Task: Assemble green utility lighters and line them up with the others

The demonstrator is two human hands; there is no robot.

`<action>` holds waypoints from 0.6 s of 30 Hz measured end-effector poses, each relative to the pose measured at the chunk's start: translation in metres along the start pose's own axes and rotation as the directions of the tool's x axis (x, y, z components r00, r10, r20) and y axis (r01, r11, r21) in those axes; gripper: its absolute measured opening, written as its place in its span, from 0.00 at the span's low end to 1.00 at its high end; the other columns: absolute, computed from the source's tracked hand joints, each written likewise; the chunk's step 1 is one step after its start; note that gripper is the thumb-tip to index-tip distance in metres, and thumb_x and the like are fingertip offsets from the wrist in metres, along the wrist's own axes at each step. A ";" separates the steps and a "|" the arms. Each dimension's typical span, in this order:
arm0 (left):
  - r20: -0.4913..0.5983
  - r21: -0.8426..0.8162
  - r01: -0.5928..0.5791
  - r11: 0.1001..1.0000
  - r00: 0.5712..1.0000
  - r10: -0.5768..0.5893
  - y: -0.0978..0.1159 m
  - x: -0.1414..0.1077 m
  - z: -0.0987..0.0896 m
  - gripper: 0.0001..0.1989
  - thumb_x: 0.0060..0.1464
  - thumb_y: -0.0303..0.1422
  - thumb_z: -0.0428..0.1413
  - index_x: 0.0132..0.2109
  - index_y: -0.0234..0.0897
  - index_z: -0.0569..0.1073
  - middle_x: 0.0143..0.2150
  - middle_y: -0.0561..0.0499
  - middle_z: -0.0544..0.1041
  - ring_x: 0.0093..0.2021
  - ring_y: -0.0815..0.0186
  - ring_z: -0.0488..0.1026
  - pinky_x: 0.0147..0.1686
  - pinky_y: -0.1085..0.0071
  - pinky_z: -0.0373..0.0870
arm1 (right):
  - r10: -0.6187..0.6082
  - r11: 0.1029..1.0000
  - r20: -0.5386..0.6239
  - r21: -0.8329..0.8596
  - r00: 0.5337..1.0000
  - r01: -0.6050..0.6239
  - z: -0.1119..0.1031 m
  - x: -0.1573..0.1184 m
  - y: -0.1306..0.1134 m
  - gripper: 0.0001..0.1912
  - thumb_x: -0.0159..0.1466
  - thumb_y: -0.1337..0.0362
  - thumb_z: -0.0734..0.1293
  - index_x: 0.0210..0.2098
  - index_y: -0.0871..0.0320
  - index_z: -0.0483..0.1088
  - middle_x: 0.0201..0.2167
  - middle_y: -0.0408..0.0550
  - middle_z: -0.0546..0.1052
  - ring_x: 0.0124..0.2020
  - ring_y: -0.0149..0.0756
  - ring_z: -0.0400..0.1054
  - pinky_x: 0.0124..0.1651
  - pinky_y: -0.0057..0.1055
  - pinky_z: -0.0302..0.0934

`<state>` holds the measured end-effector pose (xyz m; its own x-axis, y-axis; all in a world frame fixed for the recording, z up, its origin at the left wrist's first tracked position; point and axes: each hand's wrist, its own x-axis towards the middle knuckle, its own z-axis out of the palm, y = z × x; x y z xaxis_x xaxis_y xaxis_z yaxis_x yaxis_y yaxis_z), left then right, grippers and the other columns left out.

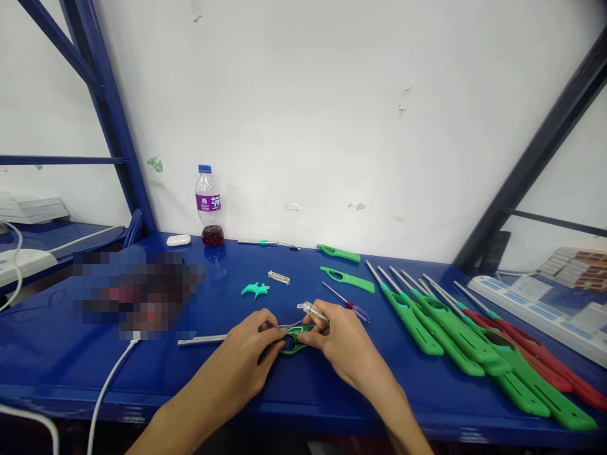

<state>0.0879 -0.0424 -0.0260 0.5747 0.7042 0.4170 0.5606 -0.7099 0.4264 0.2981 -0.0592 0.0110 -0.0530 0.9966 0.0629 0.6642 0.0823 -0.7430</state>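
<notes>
Above the table (284,388), hands (247,351) hold a green casing (294,330) and clear tube (313,311).

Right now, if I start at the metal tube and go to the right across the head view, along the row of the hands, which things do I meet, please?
Metal tube, left hand, green shell, right hand, lighters, power strip.
</notes>
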 end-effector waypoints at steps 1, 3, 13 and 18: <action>0.003 0.006 0.000 1.000 1.000 0.000 0.001 0.000 0.000 0.13 0.71 0.27 0.49 0.49 0.39 0.79 0.46 0.46 0.76 0.43 0.60 0.76 0.44 0.63 0.73 | -0.003 1.000 0.004 0.013 1.000 0.003 0.000 0.000 0.000 0.09 0.60 0.72 0.73 0.31 0.54 0.71 0.27 0.37 0.74 0.28 0.34 0.67 0.31 0.28 0.52; -0.005 0.014 -0.008 1.000 1.000 0.008 0.001 0.000 -0.001 0.13 0.70 0.27 0.50 0.51 0.40 0.79 0.45 0.47 0.76 0.43 0.60 0.76 0.43 0.64 0.73 | -0.015 0.999 0.018 0.035 1.000 0.014 -0.001 0.001 0.000 0.08 0.60 0.73 0.73 0.32 0.54 0.72 0.27 0.37 0.74 0.29 0.34 0.68 0.32 0.28 0.53; -0.021 0.043 -0.015 0.999 1.000 0.015 0.001 0.001 -0.001 0.13 0.70 0.26 0.50 0.47 0.38 0.80 0.44 0.46 0.77 0.42 0.59 0.77 0.43 0.64 0.74 | -0.034 0.999 0.016 0.022 0.999 0.033 -0.001 0.000 0.002 0.16 0.60 0.72 0.74 0.24 0.55 0.64 0.30 0.38 0.81 0.31 0.35 0.72 0.32 0.28 0.52; -0.031 0.034 -0.004 0.999 0.999 0.006 0.004 0.001 -0.001 0.14 0.70 0.25 0.49 0.44 0.38 0.80 0.45 0.46 0.76 0.41 0.61 0.77 0.41 0.65 0.73 | -0.041 0.999 0.019 -0.019 0.999 0.041 -0.002 -0.001 0.001 0.20 0.62 0.72 0.73 0.22 0.55 0.60 0.28 0.38 0.81 0.28 0.35 0.69 0.31 0.29 0.48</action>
<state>0.0902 -0.0442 -0.0235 0.5587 0.7003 0.4444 0.5778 -0.7130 0.3972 0.2999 -0.0604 0.0116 -0.0943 0.9923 0.0808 0.6752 0.1234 -0.7272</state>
